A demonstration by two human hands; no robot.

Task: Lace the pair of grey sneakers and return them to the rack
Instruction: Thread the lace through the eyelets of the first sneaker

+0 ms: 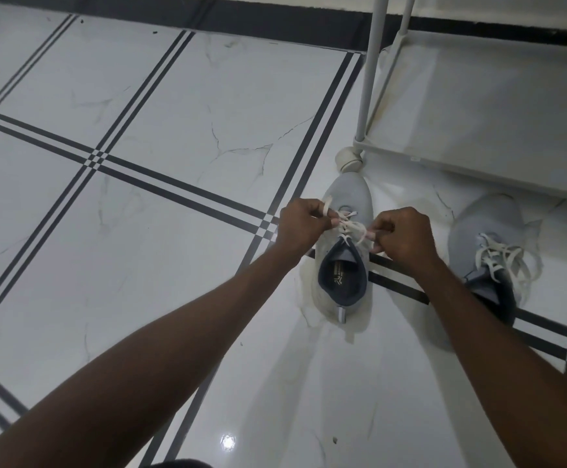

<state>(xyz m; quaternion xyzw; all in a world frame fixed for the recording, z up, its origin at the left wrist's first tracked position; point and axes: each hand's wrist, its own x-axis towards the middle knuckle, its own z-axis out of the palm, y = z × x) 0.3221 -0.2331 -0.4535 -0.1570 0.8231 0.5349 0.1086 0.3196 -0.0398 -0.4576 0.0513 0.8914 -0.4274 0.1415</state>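
Observation:
A grey sneaker (351, 194) with a dark blue lining stands on the floor, toe pointing away from me. Its white lace (353, 226) is stretched across the eyelets between my hands. My left hand (300, 228) is closed on the lace's left end, and my right hand (403, 236) pinches the right end. The second grey sneaker (488, 231) rests to the right, partly under my right forearm, with its white laces loosely threaded and looped.
A white shoe rack (477, 96) stands at the upper right on castor wheels (349, 160), its lower shelf bare, just beyond the sneakers' toes. The floor is glossy white tile (140, 248) with dark stripes. A dark skirting runs along the far wall.

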